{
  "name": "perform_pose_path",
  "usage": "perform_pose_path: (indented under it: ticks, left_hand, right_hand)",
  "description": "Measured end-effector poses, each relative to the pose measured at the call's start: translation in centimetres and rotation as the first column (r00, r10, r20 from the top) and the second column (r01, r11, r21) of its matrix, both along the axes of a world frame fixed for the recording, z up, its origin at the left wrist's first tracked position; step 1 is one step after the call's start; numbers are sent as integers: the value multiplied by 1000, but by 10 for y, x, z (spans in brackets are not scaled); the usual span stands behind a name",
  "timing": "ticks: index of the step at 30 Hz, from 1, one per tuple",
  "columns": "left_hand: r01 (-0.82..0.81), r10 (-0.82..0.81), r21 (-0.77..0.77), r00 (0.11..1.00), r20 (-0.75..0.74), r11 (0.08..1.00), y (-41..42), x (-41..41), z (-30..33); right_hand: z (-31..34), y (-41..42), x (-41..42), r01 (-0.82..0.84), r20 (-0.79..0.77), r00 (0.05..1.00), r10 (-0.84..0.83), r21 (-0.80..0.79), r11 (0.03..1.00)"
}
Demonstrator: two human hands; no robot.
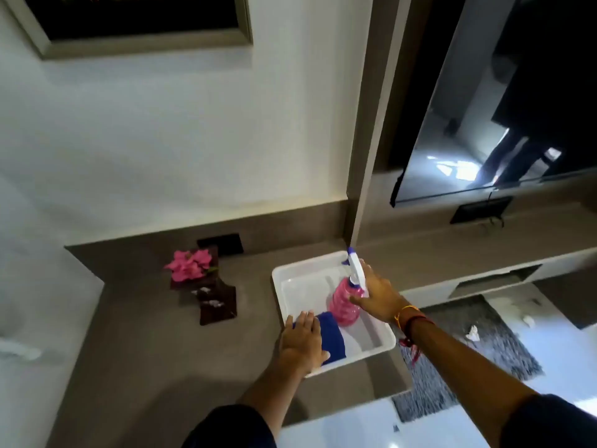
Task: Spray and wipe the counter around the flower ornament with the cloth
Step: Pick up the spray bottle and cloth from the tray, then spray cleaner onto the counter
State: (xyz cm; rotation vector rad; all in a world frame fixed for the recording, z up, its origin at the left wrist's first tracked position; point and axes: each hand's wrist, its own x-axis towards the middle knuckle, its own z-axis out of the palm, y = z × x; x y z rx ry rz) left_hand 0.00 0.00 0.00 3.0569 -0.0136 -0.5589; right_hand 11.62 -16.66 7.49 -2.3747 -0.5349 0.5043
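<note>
A white tray [292, 266] sits on the grey counter [145, 334]. Inside it stands a pink spray bottle [343, 307] with a white and purple trigger head, and a folded blue cloth [331, 331] lies at the tray's near left. My right hand [376, 294] wraps around the bottle's neck just below the trigger. My left hand [302, 341] lies flat on the blue cloth, fingers closed over its left edge. The flower ornament [190, 268], pink blossoms on a dark wooden stepped base, stands on the counter to the left of the tray.
A dark socket plate [223, 242] is on the low backsplash behind the ornament. A wall-mounted television [504, 101] hangs at the right above a lower shelf. A grey speckled rug [458, 357] lies on the floor to the right. A framed picture [139, 17] hangs above.
</note>
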Motion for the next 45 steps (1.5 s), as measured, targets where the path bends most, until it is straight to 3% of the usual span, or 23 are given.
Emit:
perform_pose_path:
  ticks: [5, 9, 13, 19, 23, 26, 29, 34, 38, 41, 45]
  left_hand:
    - [-50, 51, 43, 999, -20, 998, -15, 4, -31]
    - [-76, 77, 73, 997, -11, 994, -18, 8, -41]
    - [-122, 121, 32, 992, 46, 992, -17, 11, -48]
    - [-65, 54, 63, 987, 154, 996, -13, 19, -52]
    - [36, -66, 138, 973, 220, 990, -10, 16, -47]
    - [57, -85, 101, 949, 304, 993, 2, 19, -30]
    - [8, -51, 119, 930, 364, 993, 26, 15, 0]
    - [-87, 29, 118, 905, 425, 989, 78, -17, 38]
    - [-156, 96, 120, 912, 399, 980, 120, -70, 49]
    - [-236, 176, 139, 921, 349, 962, 150, -118, 33]
    - [-312, 266, 98, 908, 324, 945, 173, -163, 20]
  right_hand:
    - [-35, 0, 8, 63, -60, 997, -52, 201, 978]
    - [-40, 16, 20, 113, -34, 994, -109, 407, 906]
    - [-48, 33, 23, 244, -2, 959, -285, 523, 817]
    - [-63, 37, 24, 195, 56, 965, -256, 497, 845]
    - [-59, 45, 25, 227, 109, 939, -328, 520, 823]
    - [-45, 55, 33, 222, 181, 918, -352, 502, 836]
    - [-16, 72, 30, 178, 275, 894, -355, 510, 842]
    - [45, 121, -5, 74, 332, 917, -221, 402, 913]
    - [61, 175, -73, 38, 232, 969, -87, 208, 978]
    - [35, 203, -132, 73, 49, 996, -78, 94, 993]
    - [7, 231, -181, 81, -70, 995, -74, 102, 991]
